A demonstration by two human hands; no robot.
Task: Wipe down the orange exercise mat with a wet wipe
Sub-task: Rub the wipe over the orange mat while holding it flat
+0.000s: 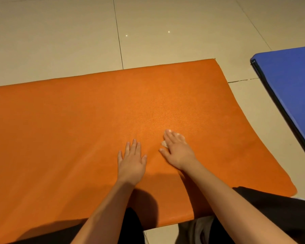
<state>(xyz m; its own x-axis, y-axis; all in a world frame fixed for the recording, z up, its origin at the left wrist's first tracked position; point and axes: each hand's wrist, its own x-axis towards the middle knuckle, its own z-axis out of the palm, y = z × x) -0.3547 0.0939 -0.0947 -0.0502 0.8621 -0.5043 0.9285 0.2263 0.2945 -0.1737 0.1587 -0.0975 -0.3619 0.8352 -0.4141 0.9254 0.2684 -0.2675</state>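
left grip (pixel 132 162): your fingers straight and spread, palm flat on the mat (pixel 74 117), holding nothing.
right grip (pixel 178 152): just beside the left, fingers straight, pressing the wipe (pixel 164 143) onto the mat.
wipe: white, crumpled, mostly hidden under your right grip.
mat: orange, finely pebbled, flat on the floor (pixel 60 41) beneath both grips.
blue mat (pixel 289 85): well right of your right grip.

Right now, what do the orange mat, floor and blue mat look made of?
Orange mat: likely foam or rubber, matte; fine pebbled grain shows. Floor: probably glazed tile, glossy; grout lines, point reflections. Blue mat: perhaps vinyl-covered padding; smooth sheen, dark edge trim.
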